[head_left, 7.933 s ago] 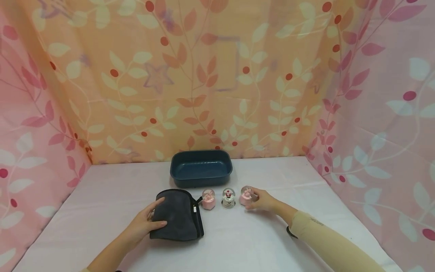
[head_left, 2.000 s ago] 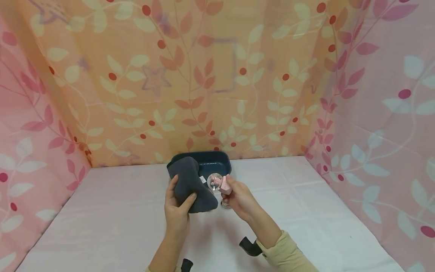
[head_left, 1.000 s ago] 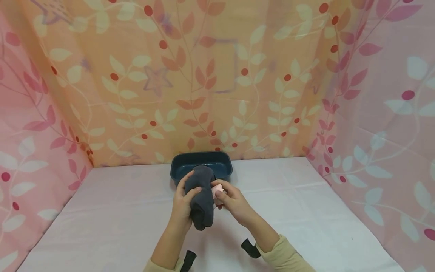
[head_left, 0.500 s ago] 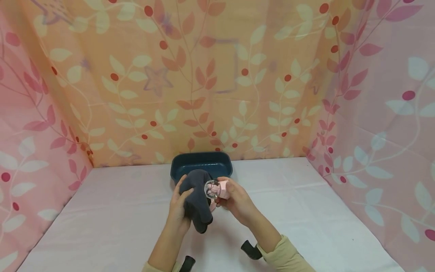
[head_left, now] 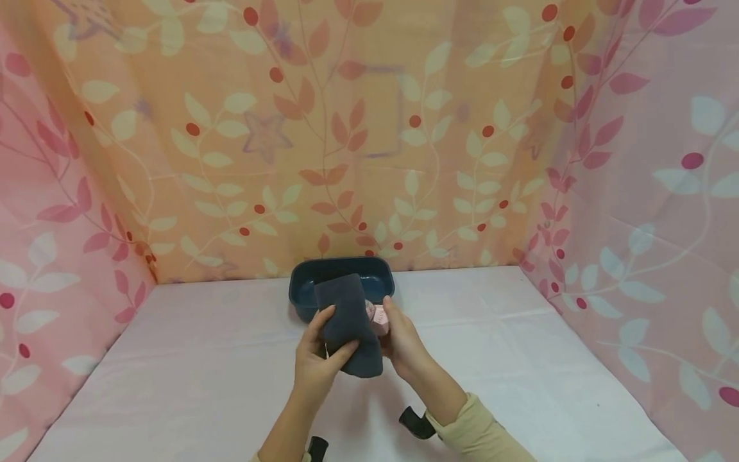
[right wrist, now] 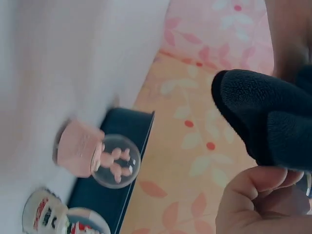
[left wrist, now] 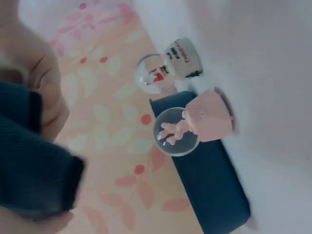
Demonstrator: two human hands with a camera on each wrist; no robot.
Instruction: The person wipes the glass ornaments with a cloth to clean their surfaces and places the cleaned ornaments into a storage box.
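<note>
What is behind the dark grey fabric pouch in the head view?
Visible: part of a dark blue rectangular tray and, partly, a pink snow globe in the right hand. Covered: the tray's middle front and, apparently, the standing pink globe and white globe that wrist views show.

The sleeves are pale beige and the pieces worn beside them black.
</note>
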